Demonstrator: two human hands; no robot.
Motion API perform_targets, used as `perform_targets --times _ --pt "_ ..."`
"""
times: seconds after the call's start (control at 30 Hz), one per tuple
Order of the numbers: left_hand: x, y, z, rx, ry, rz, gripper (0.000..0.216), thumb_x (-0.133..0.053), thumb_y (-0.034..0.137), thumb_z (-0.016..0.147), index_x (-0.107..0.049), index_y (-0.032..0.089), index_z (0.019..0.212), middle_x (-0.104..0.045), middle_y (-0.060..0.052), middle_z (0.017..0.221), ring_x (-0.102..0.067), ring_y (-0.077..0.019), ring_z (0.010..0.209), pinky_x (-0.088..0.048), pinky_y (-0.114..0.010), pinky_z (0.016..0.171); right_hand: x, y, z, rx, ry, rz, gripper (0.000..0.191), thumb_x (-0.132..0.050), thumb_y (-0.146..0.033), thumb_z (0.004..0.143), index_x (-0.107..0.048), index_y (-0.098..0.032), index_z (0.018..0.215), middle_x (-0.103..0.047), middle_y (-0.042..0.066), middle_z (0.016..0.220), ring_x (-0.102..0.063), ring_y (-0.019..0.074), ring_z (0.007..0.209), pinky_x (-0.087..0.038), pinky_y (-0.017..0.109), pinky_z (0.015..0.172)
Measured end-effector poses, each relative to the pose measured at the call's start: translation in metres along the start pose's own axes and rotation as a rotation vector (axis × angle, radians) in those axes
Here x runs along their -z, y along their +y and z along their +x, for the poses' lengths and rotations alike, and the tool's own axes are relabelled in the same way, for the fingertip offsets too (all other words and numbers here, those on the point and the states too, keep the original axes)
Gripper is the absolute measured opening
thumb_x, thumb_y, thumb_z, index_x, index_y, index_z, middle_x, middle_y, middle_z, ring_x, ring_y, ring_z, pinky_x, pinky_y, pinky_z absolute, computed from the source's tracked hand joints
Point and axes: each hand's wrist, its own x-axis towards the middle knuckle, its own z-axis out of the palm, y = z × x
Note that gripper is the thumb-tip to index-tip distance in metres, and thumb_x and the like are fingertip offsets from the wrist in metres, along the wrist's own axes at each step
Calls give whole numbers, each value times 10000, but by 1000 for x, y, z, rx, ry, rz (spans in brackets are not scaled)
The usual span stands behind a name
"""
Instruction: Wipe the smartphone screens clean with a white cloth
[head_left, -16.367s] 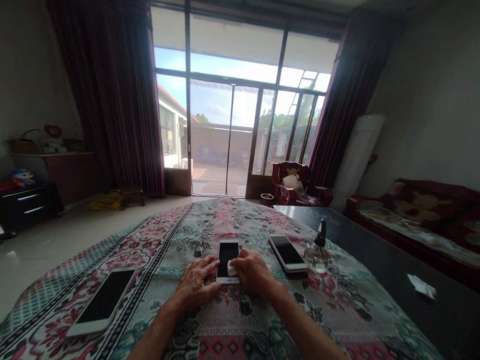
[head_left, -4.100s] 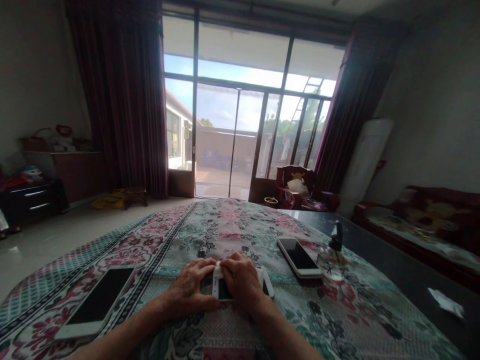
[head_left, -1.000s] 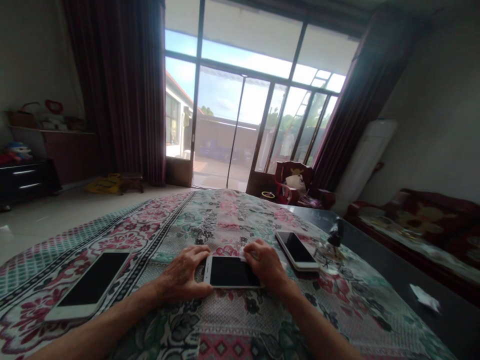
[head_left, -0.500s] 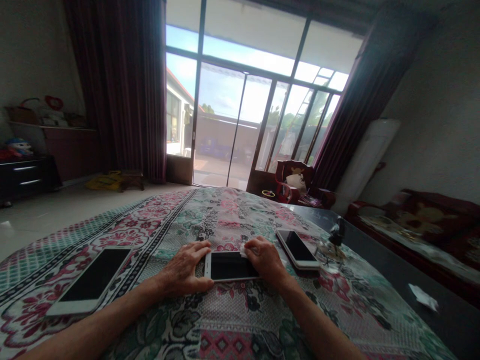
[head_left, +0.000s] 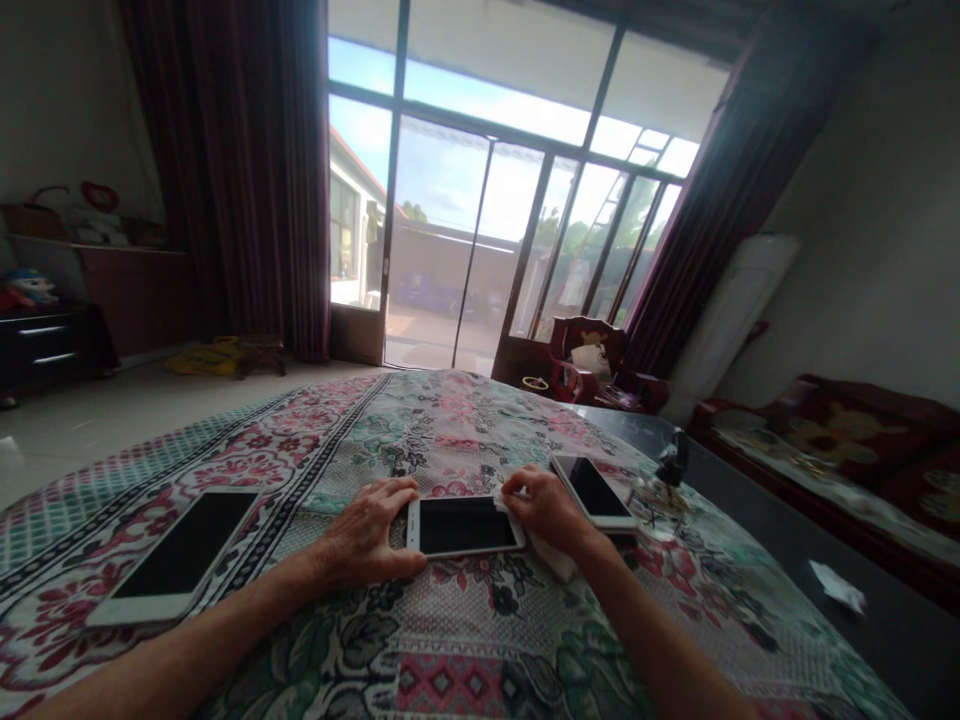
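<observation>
A white smartphone [head_left: 465, 526] with a dark screen lies flat and sideways on the patterned cloth. My left hand [head_left: 369, 530] grips its left end, thumb at the near edge and fingers at the far edge. At the phone's right end, my right hand [head_left: 541, 508] pinches a white tissue [head_left: 553, 556] against the screen's far corner; part of the tissue hangs below the palm. A second white smartphone [head_left: 594, 490] rests just beyond my right hand. Left of my left forearm lies a third, larger white smartphone [head_left: 180, 556], screen up.
A small glass jar [head_left: 658, 502] with a black top stands right of the second phone. The floral tablecloth [head_left: 450, 430] covers the bed-like surface. A crumpled white tissue [head_left: 837, 586] lies on the dark surface at right. Glass doors [head_left: 442, 250] stand ahead.
My right hand has slid a little to the right along the phone, and more of the tissue shows beneath it. My left hand keeps its hold.
</observation>
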Motion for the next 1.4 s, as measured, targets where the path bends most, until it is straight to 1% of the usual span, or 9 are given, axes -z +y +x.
perform_targets --times 0.23,0.3,0.5,0.63,0.77,0.97,1.03,1.2,1.4 --pt "3 2 -1 3 -16 8 662 -691 407 623 -562 119 1205 -508 -149 1364 -445 -321 1262 -349 -422 1071 22 -2 -6 77 -293 64 169 -603 -88 661 -721 -195 718 -658 -5 769 -568 108 678 -414 202 644" --pt "3 2 -1 7 -20 8 665 -691 412 621 -560 125 1206 -501 -151 1372 -443 -325 1263 -354 -433 1065 23 -3 -6 85 -325 71 185 -604 -79 653 -724 -203 719 -657 -12 757 -566 103 663 -410 194 629" --pt "2 0 0 5 -12 0 665 -693 421 623 -554 138 1208 -505 -143 1369 -443 -322 1264 -356 -437 1062 8 -6 -3 38 -77 -4 208 -541 -125 775 -718 -213 841 -647 28 893 -580 140 778 -417 239 737" --pt "0 -2 0 4 -7 17 653 -688 417 633 -553 138 1207 -507 -144 1364 -443 -306 1266 -352 -414 1066 2 -6 -1 31 -39 12 205 -527 -128 805 -705 -204 872 -644 43 938 -588 145 816 -415 248 785" --pt "-3 -5 0 6 -3 22 680 -694 427 633 -537 149 1232 -495 -136 1380 -431 -306 1279 -344 -414 1072 9 -6 -1 52 -147 6 203 -568 -90 727 -719 -199 809 -638 30 853 -572 141 763 -418 240 722" --pt "-3 -6 0 7 -6 14 681 -705 434 631 -546 135 1222 -494 -144 1377 -435 -309 1273 -347 -403 1070 28 -11 -6 47 -437 82 217 -613 -62 643 -737 -204 749 -649 -3 768 -547 107 659 -401 209 621" --pt "-3 -6 1 6 -5 10 689 -706 432 628 -543 129 1225 -494 -148 1375 -433 -310 1274 -343 -405 1074 30 -12 -7 56 -476 92 228 -616 -54 640 -740 -213 749 -648 -11 745 -551 109 664 -401 208 624" --pt "-2 -6 1 3 -8 1 680 -703 438 625 -540 158 1223 -499 -129 1373 -438 -310 1270 -352 -419 1067 20 -16 -7 135 -319 84 242 -594 -55 686 -741 -223 779 -641 6 832 -565 116 718 -414 232 694" --pt "3 -1 0 -3 -17 -6 650 -697 442 628 -557 153 1194 -509 -131 1357 -452 -315 1255 -364 -426 1056 -2 -31 -9 279 -220 112 245 -552 -103 783 -709 -237 915 -623 17 913 -569 132 822 -423 250 767"
